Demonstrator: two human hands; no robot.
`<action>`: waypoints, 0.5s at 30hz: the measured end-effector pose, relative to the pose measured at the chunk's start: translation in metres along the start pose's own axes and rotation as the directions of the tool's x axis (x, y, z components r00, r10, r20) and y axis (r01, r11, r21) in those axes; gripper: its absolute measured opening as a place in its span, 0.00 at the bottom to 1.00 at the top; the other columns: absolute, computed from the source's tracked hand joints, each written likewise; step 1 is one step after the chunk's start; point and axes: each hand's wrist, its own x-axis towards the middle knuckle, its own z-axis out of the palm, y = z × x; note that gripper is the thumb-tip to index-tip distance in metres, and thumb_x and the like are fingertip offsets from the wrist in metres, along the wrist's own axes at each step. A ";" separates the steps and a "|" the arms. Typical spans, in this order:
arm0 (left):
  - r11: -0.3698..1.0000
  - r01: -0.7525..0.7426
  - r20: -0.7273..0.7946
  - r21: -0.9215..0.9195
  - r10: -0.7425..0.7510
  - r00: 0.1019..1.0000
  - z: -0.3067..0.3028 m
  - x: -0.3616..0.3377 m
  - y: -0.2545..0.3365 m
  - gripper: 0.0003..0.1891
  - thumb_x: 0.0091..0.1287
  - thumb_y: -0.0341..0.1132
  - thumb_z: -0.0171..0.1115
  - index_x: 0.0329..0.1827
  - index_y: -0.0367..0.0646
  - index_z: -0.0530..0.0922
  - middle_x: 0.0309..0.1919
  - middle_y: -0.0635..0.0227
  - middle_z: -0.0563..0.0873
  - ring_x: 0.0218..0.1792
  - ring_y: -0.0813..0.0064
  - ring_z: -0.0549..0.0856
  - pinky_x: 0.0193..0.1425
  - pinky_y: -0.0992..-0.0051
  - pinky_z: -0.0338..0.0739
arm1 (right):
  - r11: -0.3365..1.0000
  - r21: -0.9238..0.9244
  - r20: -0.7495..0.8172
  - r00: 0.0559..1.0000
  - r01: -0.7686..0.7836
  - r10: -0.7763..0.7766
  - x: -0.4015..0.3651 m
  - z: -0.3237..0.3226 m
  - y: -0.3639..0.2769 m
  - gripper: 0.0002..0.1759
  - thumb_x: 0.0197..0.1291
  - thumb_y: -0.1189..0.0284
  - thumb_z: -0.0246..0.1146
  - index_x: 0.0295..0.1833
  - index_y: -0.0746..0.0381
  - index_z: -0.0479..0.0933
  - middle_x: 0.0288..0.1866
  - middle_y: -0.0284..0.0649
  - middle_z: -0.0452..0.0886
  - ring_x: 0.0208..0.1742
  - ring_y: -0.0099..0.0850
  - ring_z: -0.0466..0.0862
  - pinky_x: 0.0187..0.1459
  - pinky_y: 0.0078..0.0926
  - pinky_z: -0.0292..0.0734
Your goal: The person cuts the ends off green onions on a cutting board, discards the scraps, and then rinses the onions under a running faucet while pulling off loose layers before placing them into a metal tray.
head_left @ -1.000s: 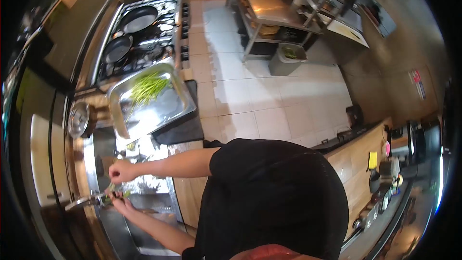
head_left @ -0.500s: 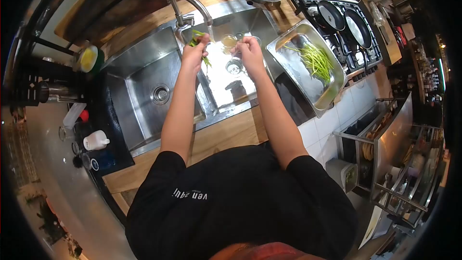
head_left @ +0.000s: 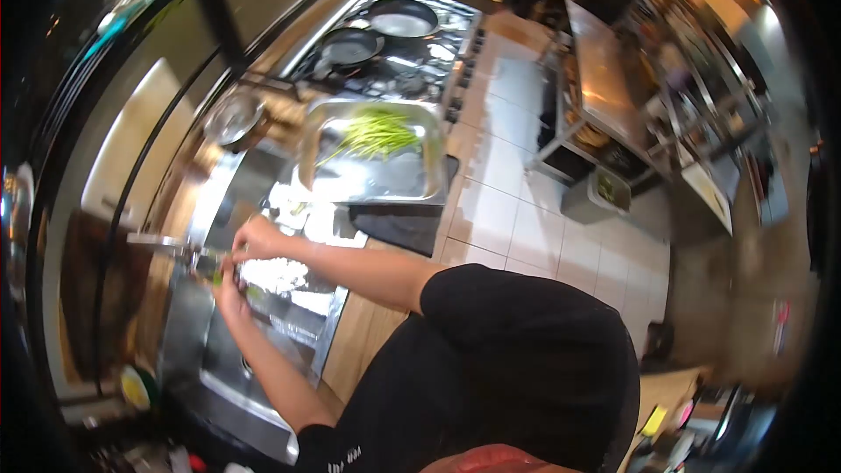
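Note:
Over the steel sink, my left hand [head_left: 231, 295] is closed around a small bunch of green stalks [head_left: 218, 278], of which only a bit shows. My right hand [head_left: 256, 238] is right beside it, near the faucet [head_left: 166, 242], with its fingers pinched together; what they hold, if anything, is too small and blurred to name. A steel tray [head_left: 328, 182] with a pile of long green stalks [head_left: 377, 132] stands to the right of the sink.
Beyond the tray is a stove with two black pans [head_left: 403, 17]. A metal bowl [head_left: 234, 117] sits behind the sink. A steel worktable [head_left: 604, 66] and a grey bin [head_left: 596, 200] stand across the tiled floor [head_left: 534, 228].
The view has swung round towards the stove and tray, with blur. My right hand has moved over to my left hand, and the two are now close together.

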 end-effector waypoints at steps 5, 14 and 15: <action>0.975 -0.030 -0.094 0.218 0.051 0.994 0.018 -0.011 0.006 0.11 0.58 0.42 0.69 0.36 0.47 0.79 0.26 0.81 0.78 0.21 0.91 0.67 0.22 0.86 0.59 | 0.991 0.066 -0.011 0.993 -0.115 0.116 -0.010 -0.006 -0.017 0.12 0.43 0.63 0.66 0.26 0.61 0.82 0.24 0.42 0.83 0.26 0.37 0.83 0.32 0.30 0.78; 0.968 -0.080 -0.080 0.237 0.102 0.992 0.024 -0.018 0.011 0.09 0.63 0.40 0.63 0.37 0.43 0.79 0.29 0.78 0.79 0.22 0.90 0.70 0.24 0.87 0.60 | 0.859 0.435 -0.090 0.936 -0.270 0.340 -0.007 0.017 0.000 0.11 0.44 0.66 0.66 0.24 0.64 0.80 0.22 0.42 0.82 0.23 0.30 0.82 0.28 0.26 0.76; 0.985 -0.087 -0.048 0.151 0.095 0.994 0.019 -0.013 0.006 0.10 0.64 0.40 0.62 0.38 0.42 0.78 0.30 0.77 0.79 0.23 0.89 0.69 0.23 0.87 0.60 | 0.860 0.432 -0.093 0.936 -0.271 0.341 -0.007 0.017 -0.001 0.11 0.44 0.66 0.66 0.24 0.64 0.80 0.22 0.42 0.82 0.23 0.30 0.82 0.28 0.26 0.76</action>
